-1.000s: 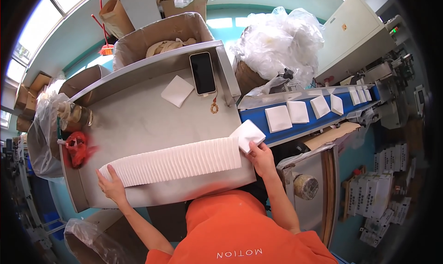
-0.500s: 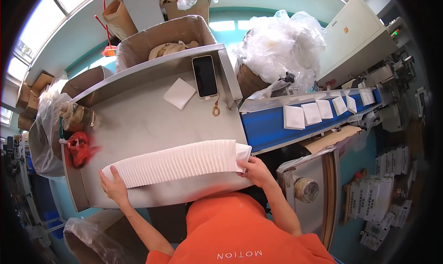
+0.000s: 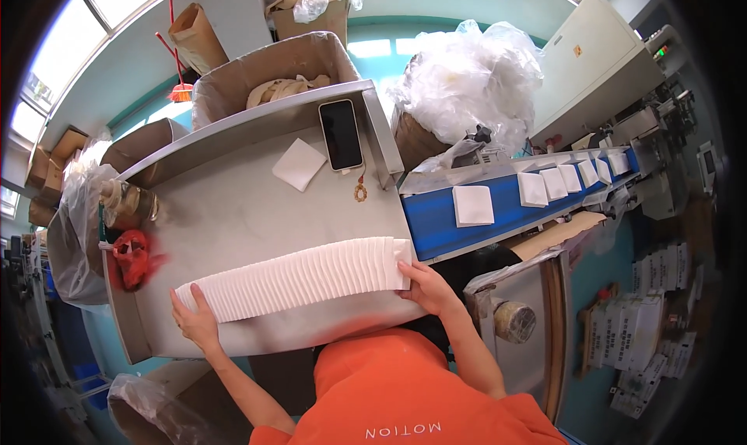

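A long row of white folded paper napkins (image 3: pixel 303 278), packed on edge, lies across the near part of a metal table (image 3: pixel 233 188). At its left end my left hand (image 3: pixel 194 320) is closed around the last napkins, thumb and fingers apart on either side. My right hand (image 3: pixel 429 287) grips the right end, thumb on top, with a few napkins (image 3: pixel 401 262) between its fingers; the fingers beneath are partly hidden. A single napkin (image 3: pixel 299 165) lies flat farther back, beside a dark-screened phone (image 3: pixel 341 135) with a beaded charm (image 3: pixel 360 190).
A blue conveyor belt (image 3: pixel 504 221) meets the table's right side, carrying several napkins (image 3: pixel 473 205). A red plastic bag (image 3: pixel 132 257) and a clear jar (image 3: pixel 138 202) stand at the left edge. Behind the raised rim are a cardboard box (image 3: pixel 226 87) and heaped clear plastic (image 3: pixel 471 87).
The napkins at my right hand have been pressed straighter against the row, whose right part now bows slightly. Napkins on the belt have shifted left, toward the table.
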The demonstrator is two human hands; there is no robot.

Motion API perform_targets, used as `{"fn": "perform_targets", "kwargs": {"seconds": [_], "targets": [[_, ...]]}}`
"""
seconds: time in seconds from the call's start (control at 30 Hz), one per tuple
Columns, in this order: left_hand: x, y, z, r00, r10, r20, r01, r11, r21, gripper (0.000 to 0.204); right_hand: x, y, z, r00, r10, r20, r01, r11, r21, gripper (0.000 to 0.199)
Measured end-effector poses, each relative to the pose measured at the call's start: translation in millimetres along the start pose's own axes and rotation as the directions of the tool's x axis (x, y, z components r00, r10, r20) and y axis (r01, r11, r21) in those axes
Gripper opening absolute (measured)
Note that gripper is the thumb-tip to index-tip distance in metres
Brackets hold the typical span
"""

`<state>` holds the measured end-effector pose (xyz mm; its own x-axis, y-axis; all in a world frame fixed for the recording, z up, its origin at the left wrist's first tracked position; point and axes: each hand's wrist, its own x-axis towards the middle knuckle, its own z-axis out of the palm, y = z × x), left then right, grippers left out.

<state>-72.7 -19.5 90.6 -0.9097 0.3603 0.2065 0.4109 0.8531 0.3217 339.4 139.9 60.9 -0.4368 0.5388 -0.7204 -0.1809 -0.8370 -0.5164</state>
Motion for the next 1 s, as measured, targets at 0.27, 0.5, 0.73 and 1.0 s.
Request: {"fn": "perform_targets", "kwargs": {"seconds": [0.27, 0.5, 0.73, 1.0], "targets": [[-1.6, 5.2, 4.3, 0.999, 0.051, -0.012, -0.051, 0.998, -0.022, 0.065, 8.6, -5.4, 8.4, 0.882, -0.449, -0.141, 0.363, 0.84, -0.402, 0.039], [-0.9, 5.8, 6.4, 0.998, 0.059, -0.001, -0.059, 0.998, -0.037, 0.065, 6.8, -1.7, 29.5, 0.991, -0.128, -0.039, 0.131, 0.988, 0.082, 0.04], [-2.2, 7.3, 4.8, 0.998, 0.065, -0.023, -0.065, 0.998, -0.024, 0.064, 2.9, 0.1, -12.5, 0.985, -0.133, -0.112, 0.125, 0.989, -0.082, 0.033], [-5.7, 17.0, 4.1, 0.995, 0.098, 0.014, -0.097, 0.994, -0.045, 0.067, -0.4, -8.5, 42.7, 0.838, -0.542, -0.065, 0.319, 0.584, -0.747, 0.045]]}}
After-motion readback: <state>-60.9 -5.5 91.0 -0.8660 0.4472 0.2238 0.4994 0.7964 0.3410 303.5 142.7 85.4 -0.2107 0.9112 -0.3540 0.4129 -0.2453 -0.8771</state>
